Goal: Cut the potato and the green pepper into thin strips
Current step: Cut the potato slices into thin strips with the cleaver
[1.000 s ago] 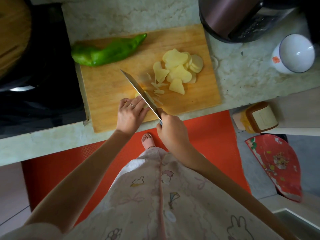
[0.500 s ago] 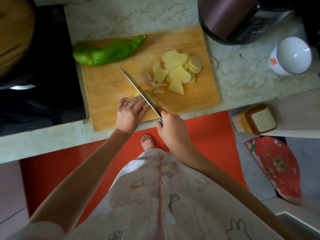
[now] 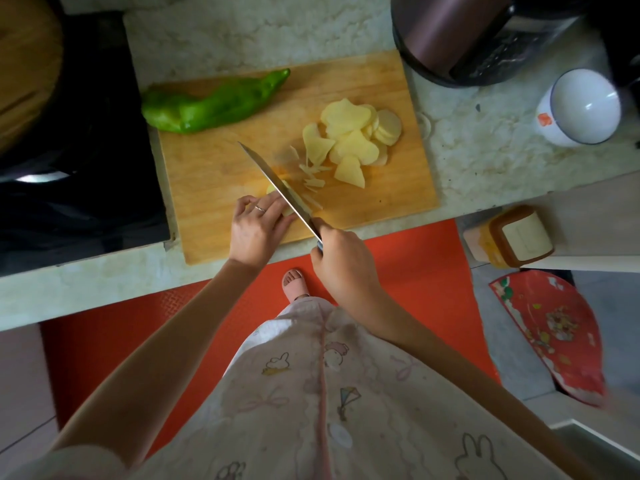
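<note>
A wooden cutting board [image 3: 214, 174] lies on the counter. A whole green pepper [image 3: 214, 103] rests along its far left edge. Several round potato slices [image 3: 353, 133] are piled on the right half, with a few thin potato strips [image 3: 313, 180] beside them. My left hand [image 3: 258, 223] holds down a small stack of potato slices [image 3: 273, 188] with curled fingers. My right hand [image 3: 343, 261] grips the handle of a long knife [image 3: 277, 185], whose blade lies against the left fingers, on the stack.
A black stovetop [image 3: 69, 168] lies left of the board. A dark round appliance [image 3: 467, 36] stands at the back right, a white cup [image 3: 581, 109] further right. An orange-lidded box [image 3: 519, 237] sits on a lower ledge. The counter edge runs just under my hands.
The knife blade has shifted slightly left along the held potato stack, and a few more strips lie beside it. Both hands stay in nearly the same place.
</note>
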Demonstrator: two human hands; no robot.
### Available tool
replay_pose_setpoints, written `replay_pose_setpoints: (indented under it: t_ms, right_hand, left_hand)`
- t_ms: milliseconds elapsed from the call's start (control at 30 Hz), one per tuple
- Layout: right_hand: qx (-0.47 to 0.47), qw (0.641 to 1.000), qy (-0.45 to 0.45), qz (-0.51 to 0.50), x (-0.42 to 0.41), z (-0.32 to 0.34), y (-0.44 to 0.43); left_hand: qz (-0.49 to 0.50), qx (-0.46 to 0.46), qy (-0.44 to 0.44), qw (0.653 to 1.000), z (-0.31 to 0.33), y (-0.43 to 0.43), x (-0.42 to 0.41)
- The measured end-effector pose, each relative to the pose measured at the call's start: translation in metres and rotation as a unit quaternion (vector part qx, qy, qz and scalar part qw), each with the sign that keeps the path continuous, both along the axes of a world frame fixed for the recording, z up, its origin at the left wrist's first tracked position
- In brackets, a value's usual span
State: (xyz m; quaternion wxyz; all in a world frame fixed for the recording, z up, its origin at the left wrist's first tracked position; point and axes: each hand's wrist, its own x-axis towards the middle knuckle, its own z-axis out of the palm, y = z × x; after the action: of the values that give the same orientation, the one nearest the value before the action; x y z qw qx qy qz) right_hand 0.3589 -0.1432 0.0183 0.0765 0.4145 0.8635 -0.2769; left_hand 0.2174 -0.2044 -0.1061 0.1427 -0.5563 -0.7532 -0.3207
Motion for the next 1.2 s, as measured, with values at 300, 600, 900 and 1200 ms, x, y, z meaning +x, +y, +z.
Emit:
replay_pose_setpoints:
  t_ms: [300, 600, 900, 1200]
  right_hand:
    - [0.008, 1.000, -0.009, -0.008, -0.002, -0.006, -0.005]
    - [-0.015, 1.000, -0.014, -0.019, -0.015, -0.017, 0.007]
    - [0.006, 1.000, 0.020, 0.005, 0.011, -0.006, 0.000]
    - [0.048, 0.998, 0.035, -0.004, 0.018, -0.002, 0.015]
  left_hand:
    - [0.004, 0.004, 0.004, 1.000, 0.000, 0.000, -0.001]
    - [-0.018, 0.015, 0.005, 1.000, -0.005, 0.000, 0.000]
    - [-0.004, -0.009, 0.012, 1.000, -0.003, -0.002, 0.000]
    - [0.004, -0.032, -0.025, 0.999, 0.003, -0.003, 0.001]
